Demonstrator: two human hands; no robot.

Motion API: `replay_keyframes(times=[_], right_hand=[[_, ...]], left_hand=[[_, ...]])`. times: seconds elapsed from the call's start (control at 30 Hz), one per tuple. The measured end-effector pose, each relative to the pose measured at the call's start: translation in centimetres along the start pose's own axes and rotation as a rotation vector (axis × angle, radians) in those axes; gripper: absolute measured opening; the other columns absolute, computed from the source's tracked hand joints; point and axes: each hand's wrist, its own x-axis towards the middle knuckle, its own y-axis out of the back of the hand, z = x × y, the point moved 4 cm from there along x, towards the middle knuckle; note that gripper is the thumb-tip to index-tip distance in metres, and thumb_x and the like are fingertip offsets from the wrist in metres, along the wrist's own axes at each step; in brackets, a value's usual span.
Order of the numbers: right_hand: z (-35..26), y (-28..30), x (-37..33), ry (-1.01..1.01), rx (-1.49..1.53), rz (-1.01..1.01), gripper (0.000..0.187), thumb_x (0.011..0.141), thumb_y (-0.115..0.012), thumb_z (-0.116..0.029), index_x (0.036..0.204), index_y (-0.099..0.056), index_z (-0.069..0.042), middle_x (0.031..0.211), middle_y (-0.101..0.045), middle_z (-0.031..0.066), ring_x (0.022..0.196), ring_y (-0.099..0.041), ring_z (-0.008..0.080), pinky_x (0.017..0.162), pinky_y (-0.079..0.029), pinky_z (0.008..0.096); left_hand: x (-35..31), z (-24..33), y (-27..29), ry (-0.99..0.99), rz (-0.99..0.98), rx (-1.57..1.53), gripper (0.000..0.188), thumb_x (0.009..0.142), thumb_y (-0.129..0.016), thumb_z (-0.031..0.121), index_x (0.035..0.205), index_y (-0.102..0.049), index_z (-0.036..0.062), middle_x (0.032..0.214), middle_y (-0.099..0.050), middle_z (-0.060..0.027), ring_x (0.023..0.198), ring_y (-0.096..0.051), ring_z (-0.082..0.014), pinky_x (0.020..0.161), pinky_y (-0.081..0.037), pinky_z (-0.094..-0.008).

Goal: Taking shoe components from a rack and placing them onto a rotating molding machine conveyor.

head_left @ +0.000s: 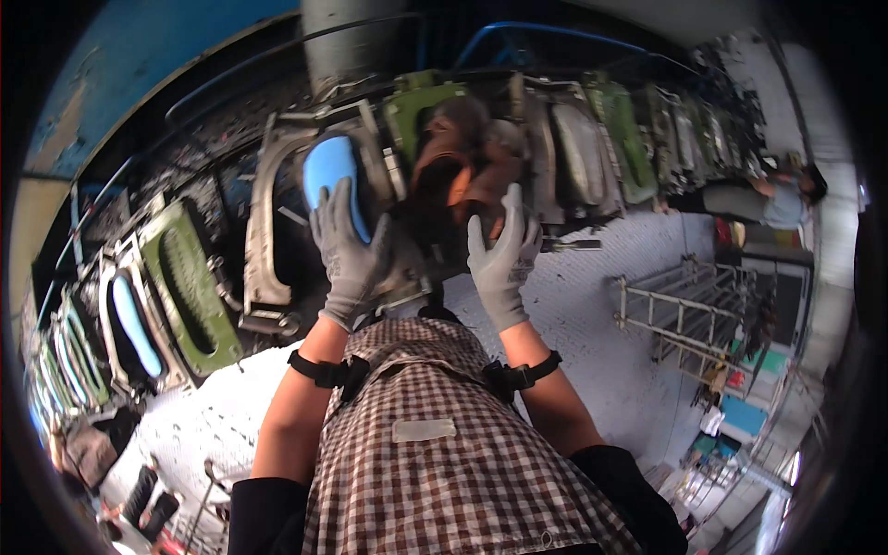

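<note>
From the head view we see our gloved left hand [347, 254] lying open-fingered on the blue shoe sole [331, 176] in its metal mould [268, 222] at eleven o'clock, while our gloved right hand [502, 264] hovers open, holding nothing, just right of centre.

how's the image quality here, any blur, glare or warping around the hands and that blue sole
Head view: strong fisheye warping, so the row of moulds curves toward the dark rim. The brown shape ahead is motion-blurred. The left hand on the blue sole and the raised right hand are fairly sharp. The white floor at right is bright, nearly washed out.
</note>
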Motion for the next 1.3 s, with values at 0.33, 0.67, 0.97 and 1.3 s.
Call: replay_keyframes(times=[0.33, 0.67, 0.97, 1.3], right_hand=[[23.1, 6.5, 8.2, -0.257, 0.172, -0.014, 0.043, 0.08, -0.063, 0.002, 0.122, -0.072, -0.008, 0.122, -0.072, 0.0149, 0.118, -0.067, 0.0347, 0.106, -0.051, 0.0428], [35.6, 11.4, 14.8, -0.275, 0.714, -0.604, 0.058, 0.106, -0.065, -0.02, 0.156, -0.045, 0.002, 0.14, -0.062, 0.0049, 0.129, -0.054, 0.0152, 0.114, -0.04, 0.0302], [42.6, 10.3, 15.6, -0.643, 1.184, -0.255, 0.05, 0.098, -0.062, 0.003, 0.148, -0.058, -0.001, 0.129, -0.067, 0.0039, 0.114, -0.062, 0.0086, 0.1, -0.049, 0.023], [36.7, 3.9, 23.5, 0.339, 0.299, -0.357, 0.038, 0.094, -0.068, -0.01, 0.132, -0.072, -0.019, 0.109, -0.069, 0.0102, 0.099, -0.07, 0.0336, 0.085, -0.057, 0.0447]], left_hand=[[6.5, 6.7, -12.5, 0.633, -0.532, -0.673, 0.026, 0.098, -0.062, 0.017, 0.119, -0.069, 0.0029, 0.083, -0.074, -0.01, 0.076, -0.074, -0.0197, 0.066, -0.058, -0.0328], [3.4, 32.1, -27.6, 0.363, -0.452, -1.037, 0.073, 0.094, -0.076, 0.014, 0.156, -0.04, -0.0034, 0.135, -0.064, -0.0172, 0.117, -0.064, -0.023, 0.103, -0.053, -0.0364], [6.1, 29.1, -40.9, 0.874, -0.238, -1.287, 0.066, 0.108, -0.056, 0.054, 0.145, -0.057, -0.0002, 0.127, -0.065, -0.0089, 0.117, -0.06, -0.0176, 0.105, -0.049, -0.0332], [2.8, 28.3, -40.4, 0.641, -0.241, -1.274, 0.051, 0.106, -0.058, 0.059, 0.122, -0.067, 0.0114, 0.103, -0.062, 0.0049, 0.092, -0.056, -0.009, 0.08, -0.05, -0.0278]])
